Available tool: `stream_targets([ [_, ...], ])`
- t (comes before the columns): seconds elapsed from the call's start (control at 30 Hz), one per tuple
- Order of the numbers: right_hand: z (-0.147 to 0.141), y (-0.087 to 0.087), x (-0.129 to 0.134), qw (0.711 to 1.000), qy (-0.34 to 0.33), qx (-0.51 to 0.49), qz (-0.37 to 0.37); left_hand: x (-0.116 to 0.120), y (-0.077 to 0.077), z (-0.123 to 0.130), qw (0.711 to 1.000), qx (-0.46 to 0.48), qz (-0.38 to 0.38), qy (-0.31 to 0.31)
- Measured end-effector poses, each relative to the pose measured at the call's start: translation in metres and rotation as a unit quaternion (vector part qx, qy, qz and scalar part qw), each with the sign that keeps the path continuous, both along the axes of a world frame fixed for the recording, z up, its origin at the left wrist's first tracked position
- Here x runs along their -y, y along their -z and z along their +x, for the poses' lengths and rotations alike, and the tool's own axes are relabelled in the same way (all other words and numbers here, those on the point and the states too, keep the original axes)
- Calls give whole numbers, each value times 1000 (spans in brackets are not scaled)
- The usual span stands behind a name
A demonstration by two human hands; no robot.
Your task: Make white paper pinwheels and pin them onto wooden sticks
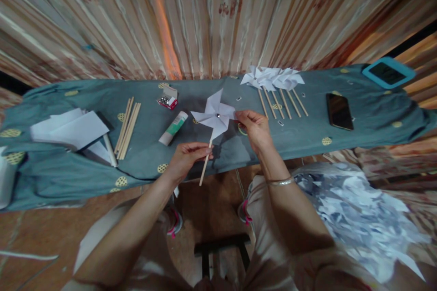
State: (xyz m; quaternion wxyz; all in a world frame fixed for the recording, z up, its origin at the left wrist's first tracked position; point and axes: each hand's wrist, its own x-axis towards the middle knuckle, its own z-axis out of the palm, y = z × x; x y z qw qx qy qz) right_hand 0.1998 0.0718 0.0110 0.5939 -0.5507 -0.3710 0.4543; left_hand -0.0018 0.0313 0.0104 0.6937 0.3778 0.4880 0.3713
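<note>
A white paper pinwheel (215,116) with a shiny pin at its centre is held up over the front of the table. My left hand (189,157) pinches its wooden stick, which slants down past the table edge. The fingers of my right hand (254,128) are closed on the tip of the pinwheel's right blade. Left of the pinwheel lies a green and white glue stick (174,128). Behind that stands an open small box of metal pins (168,97). Several finished pinwheels (273,79) lie in a row at the back right.
Folded white paper sheets (70,129) and loose wooden sticks (128,129) lie at the left. A phone (339,111) and a blue-framed tablet (388,72) are at the right. A bag full of white paper pieces (362,218) sits below, right of my leg. Curtains (205,18) hang behind the table.
</note>
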Motion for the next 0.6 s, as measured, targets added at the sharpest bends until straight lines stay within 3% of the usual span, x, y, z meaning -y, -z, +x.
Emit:
stream_targets([
  [0.27, -6, -3, 4, 997, -26, -65, -32, -2, -1, 0, 999, 7, 7, -36],
  [0.6, -14, -5, 7, 995, -63, -61, -46, -3, 2, 1, 997, 11, 33, -63],
])
